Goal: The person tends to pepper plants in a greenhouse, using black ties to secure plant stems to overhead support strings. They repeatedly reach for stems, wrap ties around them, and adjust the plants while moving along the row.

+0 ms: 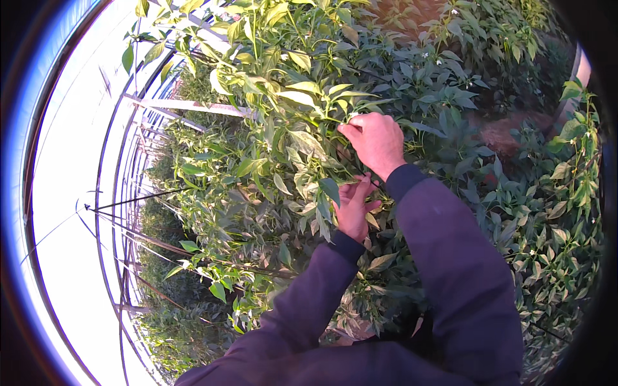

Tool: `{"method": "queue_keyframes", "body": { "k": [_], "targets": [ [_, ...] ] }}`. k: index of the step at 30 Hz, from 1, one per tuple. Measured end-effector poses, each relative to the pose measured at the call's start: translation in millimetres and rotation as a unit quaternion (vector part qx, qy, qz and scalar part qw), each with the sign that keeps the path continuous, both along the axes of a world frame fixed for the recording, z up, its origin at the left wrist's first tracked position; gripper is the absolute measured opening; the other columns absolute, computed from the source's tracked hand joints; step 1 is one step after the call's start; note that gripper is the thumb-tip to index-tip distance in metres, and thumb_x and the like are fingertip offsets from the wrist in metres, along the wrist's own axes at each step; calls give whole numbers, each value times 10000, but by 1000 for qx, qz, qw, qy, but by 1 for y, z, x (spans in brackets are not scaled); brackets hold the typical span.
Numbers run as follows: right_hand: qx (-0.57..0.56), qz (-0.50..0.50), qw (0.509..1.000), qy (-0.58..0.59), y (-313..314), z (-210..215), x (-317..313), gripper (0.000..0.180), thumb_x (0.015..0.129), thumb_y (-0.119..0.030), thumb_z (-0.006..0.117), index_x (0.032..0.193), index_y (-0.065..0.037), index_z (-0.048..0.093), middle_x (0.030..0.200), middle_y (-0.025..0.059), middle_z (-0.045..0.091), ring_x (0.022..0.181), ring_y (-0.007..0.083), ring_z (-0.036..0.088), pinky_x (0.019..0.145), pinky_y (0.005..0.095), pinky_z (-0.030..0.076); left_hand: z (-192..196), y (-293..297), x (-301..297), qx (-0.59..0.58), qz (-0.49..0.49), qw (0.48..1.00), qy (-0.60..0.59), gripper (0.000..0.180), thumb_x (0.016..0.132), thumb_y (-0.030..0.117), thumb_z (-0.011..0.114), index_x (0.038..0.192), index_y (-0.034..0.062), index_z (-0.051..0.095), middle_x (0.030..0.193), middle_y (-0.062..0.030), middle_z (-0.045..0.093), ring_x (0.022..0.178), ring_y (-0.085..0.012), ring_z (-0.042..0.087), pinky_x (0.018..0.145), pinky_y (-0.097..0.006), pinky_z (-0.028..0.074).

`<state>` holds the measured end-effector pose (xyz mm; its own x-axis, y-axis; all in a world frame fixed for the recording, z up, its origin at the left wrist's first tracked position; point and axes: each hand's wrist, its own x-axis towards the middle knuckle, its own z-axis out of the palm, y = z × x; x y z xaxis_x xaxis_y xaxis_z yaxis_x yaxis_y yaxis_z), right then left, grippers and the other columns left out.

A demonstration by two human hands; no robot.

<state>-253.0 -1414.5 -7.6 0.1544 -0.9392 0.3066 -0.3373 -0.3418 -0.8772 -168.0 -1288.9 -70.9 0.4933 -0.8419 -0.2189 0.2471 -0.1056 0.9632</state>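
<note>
A tall leafy green plant [283, 122] fills the middle of the view. My right hand [375, 140] is up among its upper leaves, fingers curled together around a thin stem or leaf; what exactly sits inside the grip is hidden. My left hand [353, 207] is just below it, fingers spread and pushed into the foliage, partly covered by a dark green leaf [330, 189]. Both forearms wear dark purple sleeves [450, 257] that rise from the lower edge.
More plants with small white flowers [450, 58] grow in rows to the right and behind, with bare reddish soil [508, 132] between them. On the left, a curved greenhouse frame [138, 186] with thin strings and bright covering runs along the row.
</note>
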Motion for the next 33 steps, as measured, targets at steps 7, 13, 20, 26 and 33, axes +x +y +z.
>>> {"method": "queue_keyframes", "body": {
  "k": [7, 13, 20, 26, 33],
  "targets": [
    [34, -14, 997, -67, 8, -16, 19, 256, 900, -338, 728, 865, -89, 776, 755, 185, 701, 743, 426, 681, 686, 505, 549, 11, 9, 9, 28, -43, 999, -17, 111, 940, 154, 714, 962, 46, 709, 972, -47, 741, 827, -136, 700, 652, -327, 599],
    [53, -23, 991, -117, 8, -22, 27, 260, 884, -333, 738, 850, -78, 779, 749, 189, 698, 738, 426, 679, 675, 497, 538, 17, 12, 13, 11, -67, 996, -56, 139, 954, 139, 711, 1048, 39, 690, 916, -27, 697, 803, -151, 686, 732, -346, 613],
    [89, 9, 989, -116, -3, -11, 14, 264, 854, -326, 760, 898, -70, 808, 751, 179, 715, 729, 382, 701, 695, 449, 547, 41, -16, 44, -96, -58, 992, -50, 170, 1003, 230, 706, 1045, 73, 659, 934, 29, 624, 813, -84, 604, 738, -271, 519],
    [94, 65, 993, -37, -14, -11, 10, 267, 837, -332, 770, 893, -75, 815, 761, 177, 724, 736, 374, 709, 714, 443, 562, 75, -47, 41, -121, 20, 992, -1, 353, 1068, 316, 553, 1276, 32, 572, 1264, -109, 645, 1157, -250, 625, 977, -437, 527],
    [120, 131, 982, -72, -15, -18, 10, 214, 814, -254, 774, 926, -78, 820, 774, 185, 731, 712, 322, 720, 714, 398, 557, 71, -62, 70, -84, -154, 983, -46, 354, 1001, 121, 621, 1343, 39, 585, 1183, -66, 655, 1121, -177, 636, 1036, -382, 505]
  ]
}}
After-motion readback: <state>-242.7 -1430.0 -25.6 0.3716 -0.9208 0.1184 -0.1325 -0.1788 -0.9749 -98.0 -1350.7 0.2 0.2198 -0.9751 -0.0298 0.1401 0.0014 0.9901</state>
